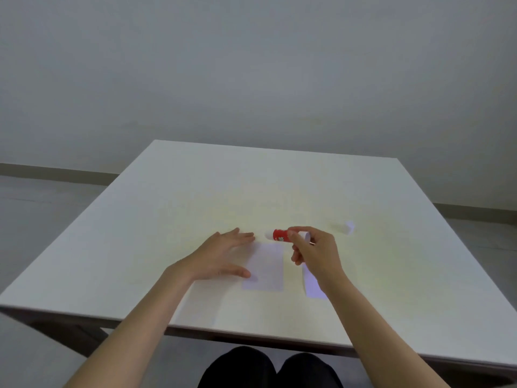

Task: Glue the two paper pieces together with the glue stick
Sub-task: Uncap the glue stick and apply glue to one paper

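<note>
A white paper piece [267, 268] lies flat on the white table [195, 197]. My left hand [221, 254] rests open on the table at its left edge, thumb touching the paper's lower left corner. My right hand [313, 253] holds a red glue stick [282, 235] sideways above the paper's far edge, its white end pointing left. A second white paper piece [312, 284] lies to the right, partly hidden under my right wrist.
A small white cap-like object [349, 227] sits on the table to the right of my right hand. The table's near edge runs just above my dark-clothed knees [268, 368]. A grey wall and floor lie beyond.
</note>
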Demonstrator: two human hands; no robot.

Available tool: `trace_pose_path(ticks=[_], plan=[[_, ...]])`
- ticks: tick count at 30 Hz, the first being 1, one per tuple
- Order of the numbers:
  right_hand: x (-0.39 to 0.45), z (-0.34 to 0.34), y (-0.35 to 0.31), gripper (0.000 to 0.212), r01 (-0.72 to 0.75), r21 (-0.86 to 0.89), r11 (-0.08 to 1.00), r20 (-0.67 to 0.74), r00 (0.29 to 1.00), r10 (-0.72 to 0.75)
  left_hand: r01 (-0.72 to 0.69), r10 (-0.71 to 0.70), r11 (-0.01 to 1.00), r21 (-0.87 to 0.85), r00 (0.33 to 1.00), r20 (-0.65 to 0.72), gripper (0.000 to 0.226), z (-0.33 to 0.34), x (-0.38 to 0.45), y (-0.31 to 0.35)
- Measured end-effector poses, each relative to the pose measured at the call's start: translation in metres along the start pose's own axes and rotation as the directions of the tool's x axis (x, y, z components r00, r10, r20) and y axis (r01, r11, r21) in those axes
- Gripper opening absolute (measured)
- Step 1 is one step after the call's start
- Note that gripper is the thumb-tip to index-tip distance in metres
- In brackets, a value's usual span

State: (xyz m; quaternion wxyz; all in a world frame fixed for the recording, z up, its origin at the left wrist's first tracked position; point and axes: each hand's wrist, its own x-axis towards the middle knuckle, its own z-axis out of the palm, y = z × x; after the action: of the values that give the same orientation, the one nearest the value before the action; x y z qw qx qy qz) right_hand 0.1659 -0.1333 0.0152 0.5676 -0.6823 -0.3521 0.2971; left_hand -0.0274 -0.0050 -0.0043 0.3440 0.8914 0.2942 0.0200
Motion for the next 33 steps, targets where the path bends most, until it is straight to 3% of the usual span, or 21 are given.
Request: trace_pose_path(ticks=[2, 5, 11, 17, 23, 29, 33], plan=[[-0.001, 0.005, 0.002, 0.004, 0.027, -0.124, 0.992, 0.017, 1.0, -0.025, -0.019, 0.018, 0.997, 0.069, 1.0, 0.022, 0.091, 0.001, 0.004, -0.002], [0.0, 0.011, 0.004, 0.015, 0.071, -0.266, 0.961, 0.034, 0.997, -0.064, -0.044, 0.037, 0.979, 0.201, 0.999, 0.035, 0.095, 0.003, 0.007, -0.01], [-0.004, 0.023, 0.002, 0.014, 0.183, -0.4, 0.898, 0.074, 0.983, -0.168, -0.034, 0.033, 0.972, 0.232, 0.999, 0.007, 0.096, 0.005, 0.009, -0.016], [-0.019, 0.022, 0.004, 0.014, 0.366, -0.448, 0.816, 0.318, 0.918, -0.237, -0.022, 0.011, 0.974, 0.224, 0.999, 0.051, 0.097, 0.004, 0.008, -0.014], [-0.005, 0.011, 0.005, 0.016, 0.186, -0.404, 0.896, 0.046, 0.982, -0.183, -0.029, 0.016, 0.966, 0.257, 0.998, 0.053, 0.093, 0.002, 0.007, -0.009], [-0.029, 0.011, 0.009, 0.018, 0.373, -0.444, 0.815, 0.294, 0.92, -0.261, -0.024, 0.012, 0.977, 0.213, 0.998, 0.054, 0.096, 0.003, 0.007, -0.012], [-0.018, 0.002, 0.003, 0.014, 0.243, -0.465, 0.851, 0.142, 0.97, -0.199, -0.024, 0.01, 0.975, 0.223, 0.998, 0.062, 0.095, 0.004, 0.008, -0.013]])
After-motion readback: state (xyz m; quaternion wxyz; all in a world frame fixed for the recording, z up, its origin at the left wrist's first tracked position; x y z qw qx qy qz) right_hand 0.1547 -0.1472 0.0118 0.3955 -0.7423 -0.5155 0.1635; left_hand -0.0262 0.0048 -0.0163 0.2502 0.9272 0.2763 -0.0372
